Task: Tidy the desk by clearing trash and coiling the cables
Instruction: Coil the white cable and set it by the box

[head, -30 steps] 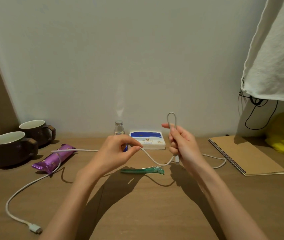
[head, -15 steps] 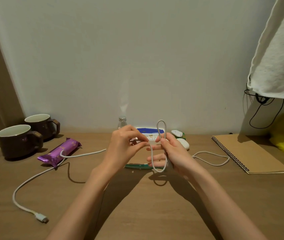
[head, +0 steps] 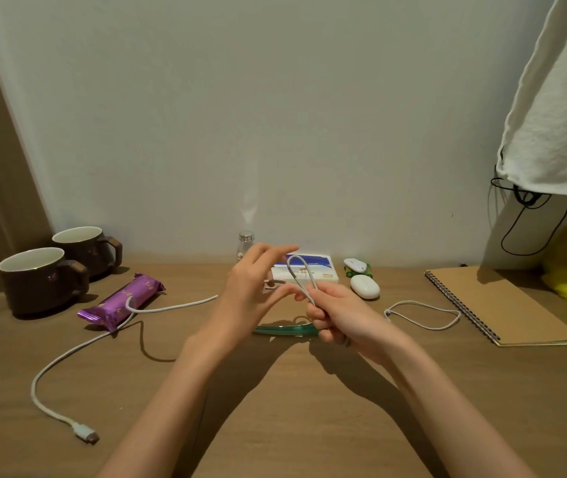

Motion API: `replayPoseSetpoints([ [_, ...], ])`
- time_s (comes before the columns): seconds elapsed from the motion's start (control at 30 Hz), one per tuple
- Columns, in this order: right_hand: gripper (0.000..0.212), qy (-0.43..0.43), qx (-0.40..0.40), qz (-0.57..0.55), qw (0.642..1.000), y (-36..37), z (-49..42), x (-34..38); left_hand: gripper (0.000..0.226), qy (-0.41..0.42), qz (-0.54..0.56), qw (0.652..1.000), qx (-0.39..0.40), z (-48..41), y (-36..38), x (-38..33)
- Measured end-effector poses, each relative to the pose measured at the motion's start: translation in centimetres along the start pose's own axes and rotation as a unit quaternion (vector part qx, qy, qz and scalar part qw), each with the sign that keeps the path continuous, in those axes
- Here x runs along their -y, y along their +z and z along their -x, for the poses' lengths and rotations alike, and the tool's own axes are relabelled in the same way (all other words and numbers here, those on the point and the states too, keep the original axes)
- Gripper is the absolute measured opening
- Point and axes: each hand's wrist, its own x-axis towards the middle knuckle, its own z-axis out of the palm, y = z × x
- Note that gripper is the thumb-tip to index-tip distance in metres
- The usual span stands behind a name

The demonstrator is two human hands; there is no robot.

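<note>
Right hand point(head: 340, 319) grips the folded loops of the white charging cable point(head: 178, 306) above the desk point(head: 482, 408); left hand point(head: 251, 288), fingers loose and open, sits just beside. Slack trails left over the purple snack bar point(head: 123, 298). Next loop likely wants equal length, fed without twist.

Long white cable point(head: 178, 306) snakes across purple wrapper point(head: 121, 301), loop raised upright; green wrapper point(head: 285, 330) flat below loop.

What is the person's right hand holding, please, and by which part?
The right hand grips the white cable just below a small loop standing above its fingers.
</note>
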Motion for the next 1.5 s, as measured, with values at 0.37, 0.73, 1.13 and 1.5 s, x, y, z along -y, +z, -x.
replayPoseSetpoints([
  [0.37, 0.038, -0.003, 0.053, 0.198, 0.979, -0.8, 1.5, 1.2, 0.034, -0.038, 0.026, 0.99, 0.133, 0.4, -0.9, 1.5],
  [0.73, 0.032, 0.076, 0.175, -0.068, 0.979, -2.1, 0.8, 0.8, 0.02, 0.049, -0.009, 0.997, 0.053, 0.1, -1.4, 1.4],
  [1.13, 0.022, 0.062, 0.119, -0.195, 0.972, -1.8, 0.4, 0.5, 0.034, -0.027, 0.056, 0.997, -0.037, 0.0, -2.1, 0.7],
  [1.5, 0.017, -0.09, -0.112, -0.424, 0.894, -3.2, 0.3, 1.8, 0.019, -0.099, 0.034, 0.99, -0.093, 0.4, -1.9, 0.2],
])
